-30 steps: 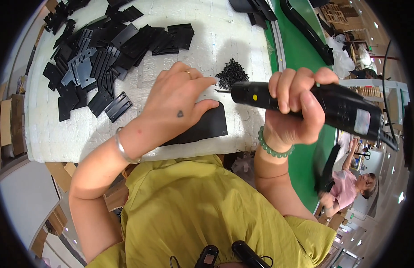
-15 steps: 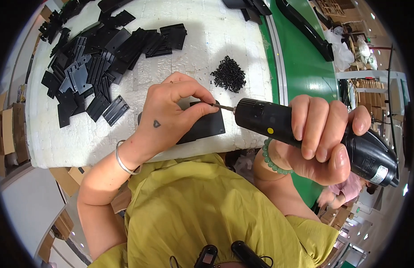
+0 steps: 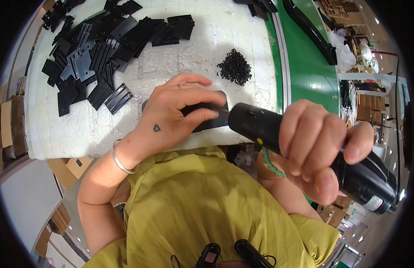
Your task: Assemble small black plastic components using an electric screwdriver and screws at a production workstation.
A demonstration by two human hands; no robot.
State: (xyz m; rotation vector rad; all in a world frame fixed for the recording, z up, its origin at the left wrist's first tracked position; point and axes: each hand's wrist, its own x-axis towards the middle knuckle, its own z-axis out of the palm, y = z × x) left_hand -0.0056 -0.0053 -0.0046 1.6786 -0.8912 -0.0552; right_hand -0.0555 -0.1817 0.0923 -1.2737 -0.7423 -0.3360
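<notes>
In my right hand (image 3: 321, 149) is a black electric screwdriver (image 3: 256, 123), held level with its bit pointing left. The fingers wrap its body. My left hand (image 3: 180, 105) curls over a flat black plastic plate (image 3: 218, 124) near the table's front edge, its thumb and index finger on either side of a dark part of it. The bit's tip is at these fingertips, blurred and partly hidden; I cannot make out a screw there. Beyond my hands lies a heap of small black screws (image 3: 234, 67) on the white padded tabletop (image 3: 184, 58).
A large pile of black plastic plates (image 3: 99, 53) covers the table's left side. More black parts (image 3: 256, 6) lie at the far edge. To the right, a long black curved piece (image 3: 312, 33) rests on a green surface (image 3: 307, 89). Cardboard boxes (image 3: 12, 123) stand at left.
The screwdriver has moved slightly left and tilted, its rear end lower. My left thumb and index finger, pinched at the bit's tip before, are now farther apart. The view has shifted a little.
</notes>
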